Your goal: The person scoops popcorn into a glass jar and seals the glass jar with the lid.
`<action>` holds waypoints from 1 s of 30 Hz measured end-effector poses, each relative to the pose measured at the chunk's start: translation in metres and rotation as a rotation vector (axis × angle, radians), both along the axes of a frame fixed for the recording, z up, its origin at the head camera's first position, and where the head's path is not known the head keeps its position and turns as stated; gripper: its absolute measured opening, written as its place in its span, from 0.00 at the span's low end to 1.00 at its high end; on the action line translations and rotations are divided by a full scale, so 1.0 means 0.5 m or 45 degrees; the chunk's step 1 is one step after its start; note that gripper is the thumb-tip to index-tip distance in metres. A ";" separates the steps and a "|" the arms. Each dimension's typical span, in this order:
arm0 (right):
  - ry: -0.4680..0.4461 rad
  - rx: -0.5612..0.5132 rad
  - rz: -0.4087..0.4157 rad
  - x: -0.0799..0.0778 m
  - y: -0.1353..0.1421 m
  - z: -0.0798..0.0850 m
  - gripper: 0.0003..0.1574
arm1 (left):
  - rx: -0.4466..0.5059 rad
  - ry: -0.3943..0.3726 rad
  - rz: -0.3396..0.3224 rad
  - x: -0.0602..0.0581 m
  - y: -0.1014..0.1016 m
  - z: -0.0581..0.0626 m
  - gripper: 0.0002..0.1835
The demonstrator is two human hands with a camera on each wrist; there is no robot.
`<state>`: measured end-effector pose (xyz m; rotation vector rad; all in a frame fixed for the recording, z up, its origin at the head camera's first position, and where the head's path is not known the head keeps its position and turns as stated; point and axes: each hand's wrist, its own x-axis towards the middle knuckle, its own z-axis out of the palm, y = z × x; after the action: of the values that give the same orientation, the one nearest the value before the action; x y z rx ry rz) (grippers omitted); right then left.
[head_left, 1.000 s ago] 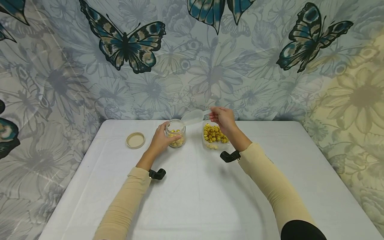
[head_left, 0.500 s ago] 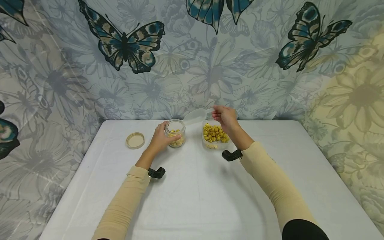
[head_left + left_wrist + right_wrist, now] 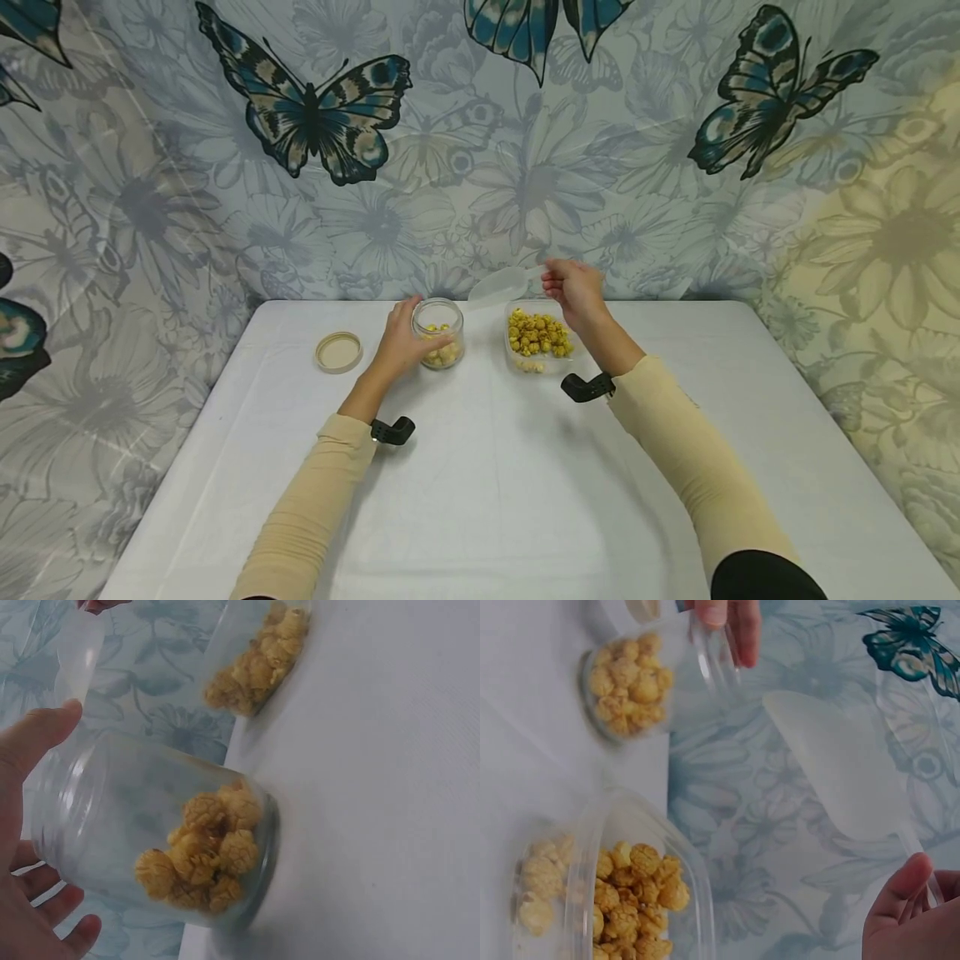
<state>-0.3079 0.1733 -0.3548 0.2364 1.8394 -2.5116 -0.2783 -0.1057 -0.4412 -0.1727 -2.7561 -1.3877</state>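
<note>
Jar [image 3: 127,817] with popcorn [image 3: 199,859] stands on the counter [image 3: 480,500], left hand [image 3: 399,340] curled round it; right of the jar, right hand [image 3: 577,293] pinches a raised scoop [image 3: 500,287] near the tub [image 3: 553,365].

No text, label, brand or number is legible anywhere; a faint mark [image 3: 691,401] on the right sleeve [image 3: 675,454] is too small to read.
</note>
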 end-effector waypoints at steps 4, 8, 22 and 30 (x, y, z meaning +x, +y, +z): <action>0.029 -0.010 -0.004 0.003 0.008 0.006 0.07 | 0.014 0.060 -0.012 0.003 0.003 0.015 0.52; 0.037 -0.024 -0.016 0.003 0.016 0.009 0.06 | 0.032 0.082 -0.024 0.004 0.006 0.026 0.51; 0.054 -0.063 -0.091 -0.004 0.037 0.026 0.07 | 0.128 0.106 -0.071 0.001 0.034 0.065 0.48; 0.060 -0.069 -0.118 -0.006 0.058 0.035 0.06 | 0.193 0.257 -0.119 0.000 0.052 0.064 0.43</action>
<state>-0.3106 0.2024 -0.3374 0.2698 1.8149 -2.6462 -0.2783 -0.0795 -0.4092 -0.4146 -2.4985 -1.5027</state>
